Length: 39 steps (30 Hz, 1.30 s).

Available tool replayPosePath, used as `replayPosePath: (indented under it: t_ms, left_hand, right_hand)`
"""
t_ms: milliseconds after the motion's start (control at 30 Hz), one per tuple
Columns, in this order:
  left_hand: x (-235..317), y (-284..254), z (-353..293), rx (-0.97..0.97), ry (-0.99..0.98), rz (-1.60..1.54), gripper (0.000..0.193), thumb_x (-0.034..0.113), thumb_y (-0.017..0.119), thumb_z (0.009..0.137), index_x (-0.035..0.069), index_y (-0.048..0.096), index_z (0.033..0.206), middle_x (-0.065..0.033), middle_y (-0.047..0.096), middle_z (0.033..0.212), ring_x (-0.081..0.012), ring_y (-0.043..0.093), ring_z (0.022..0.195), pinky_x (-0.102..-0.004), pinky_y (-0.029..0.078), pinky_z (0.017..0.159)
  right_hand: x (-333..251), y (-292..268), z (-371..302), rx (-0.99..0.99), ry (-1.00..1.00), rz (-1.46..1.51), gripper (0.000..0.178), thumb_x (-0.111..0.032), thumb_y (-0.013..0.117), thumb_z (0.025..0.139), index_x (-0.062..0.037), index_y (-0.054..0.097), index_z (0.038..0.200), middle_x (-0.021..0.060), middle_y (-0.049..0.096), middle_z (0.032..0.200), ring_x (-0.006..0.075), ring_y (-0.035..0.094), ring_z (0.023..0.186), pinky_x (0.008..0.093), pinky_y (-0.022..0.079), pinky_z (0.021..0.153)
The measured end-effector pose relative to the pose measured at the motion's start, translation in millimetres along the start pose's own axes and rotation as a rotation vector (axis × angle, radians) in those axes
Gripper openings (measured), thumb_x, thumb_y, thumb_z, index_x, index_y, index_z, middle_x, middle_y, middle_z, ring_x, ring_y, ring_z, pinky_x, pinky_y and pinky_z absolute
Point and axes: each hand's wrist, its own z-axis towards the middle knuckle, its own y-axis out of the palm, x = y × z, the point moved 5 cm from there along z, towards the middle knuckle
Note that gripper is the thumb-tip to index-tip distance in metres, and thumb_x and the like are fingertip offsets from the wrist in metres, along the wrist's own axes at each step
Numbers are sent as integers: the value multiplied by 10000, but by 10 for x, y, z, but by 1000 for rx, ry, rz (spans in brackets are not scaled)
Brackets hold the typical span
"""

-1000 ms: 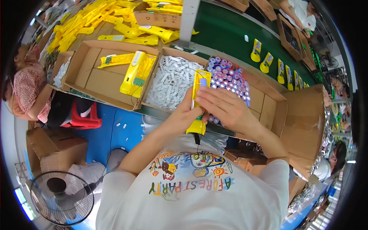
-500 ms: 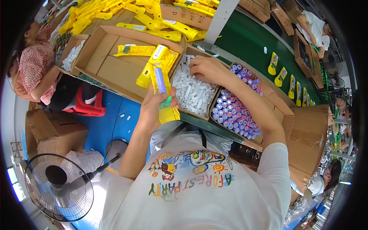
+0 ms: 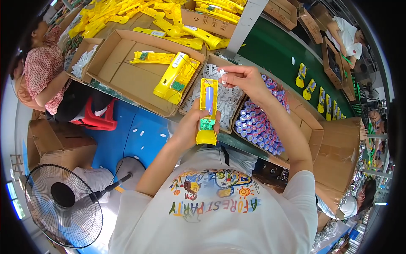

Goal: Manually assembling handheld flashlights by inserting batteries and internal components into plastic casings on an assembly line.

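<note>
My left hand (image 3: 195,122) is closed round a yellow plastic housing (image 3: 206,137), held upright in front of my chest. A purple cylindrical battery (image 3: 209,100) lies in its upper half, and a green circuit board (image 3: 207,124) sits below the battery. Just right of the housing's top end, my right hand (image 3: 243,79) pinches a small white plastic piece (image 3: 222,76) between thumb and fingers. Under both hands is a cardboard box of white plastic pieces (image 3: 229,101). Right of it, a box holds many purple batteries (image 3: 258,127) with red wires.
A shallow cardboard box (image 3: 122,67) with yellow housings stands left of the hands. More yellow housings (image 3: 110,15) are heaped behind it. On the right runs a green conveyor belt (image 3: 270,51) with a row of yellow units. A person (image 3: 42,67) sits at the far left, near a fan (image 3: 63,205).
My right hand has lifted out of the white pieces with one in its fingers. My left hand has brought the housing rightward, and its open side with the circuit board now faces up.
</note>
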Motion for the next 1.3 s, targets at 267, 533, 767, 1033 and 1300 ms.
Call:
replayPosePath:
  t_ms: [267, 533, 767, 1033, 1300]
  left_hand:
    - [-9, 44, 11, 16, 114, 239, 324, 195, 461, 959, 86, 320, 1230, -103, 555, 904, -177, 589, 684, -310, 500, 621]
    - [39, 87, 16, -59, 155, 451, 318, 227, 462, 990, 70, 327, 1231, -79, 556, 864, -144, 563, 617, -273, 475, 572]
    - [154, 189, 83, -193, 187, 506, 332, 216, 477, 986, 84, 401, 1280, -81, 585, 939, -152, 594, 752, -284, 491, 675]
    - [1109, -815, 454, 719, 488, 2114, 446, 256, 631, 899, 21, 500, 1255, -140, 622, 992, -232, 609, 939, -354, 489, 815]
    - [1507, -1111, 83, 1048, 602, 1654, 254, 172, 639, 898, 3, 555, 1067, -115, 626, 867, -206, 597, 766, -323, 476, 724]
  right_hand:
    - [142, 63, -49, 10, 103, 92, 230, -76, 764, 776, -17, 687, 984, 55, 671, 947, 108, 623, 870, 234, 508, 802]
    - [-73, 176, -233, 200, -204, 64, 389, -38, 774, 755, -56, 550, 1072, 8, 575, 934, 91, 582, 866, 248, 509, 789]
    - [-164, -24, -322, 36, -91, -153, 258, -81, 609, 906, -26, 593, 1157, 39, 630, 1033, 94, 595, 900, 242, 501, 780]
    - [741, -4160, 343, 981, 37, -1178, 271, -271, 502, 941, -118, 658, 1101, 179, 669, 1003, 327, 648, 946, 424, 493, 810]
    - [438, -3094, 398, 769, -518, -1568, 199, -224, 549, 918, -135, 651, 1063, 103, 667, 1021, 303, 639, 913, 435, 489, 811]
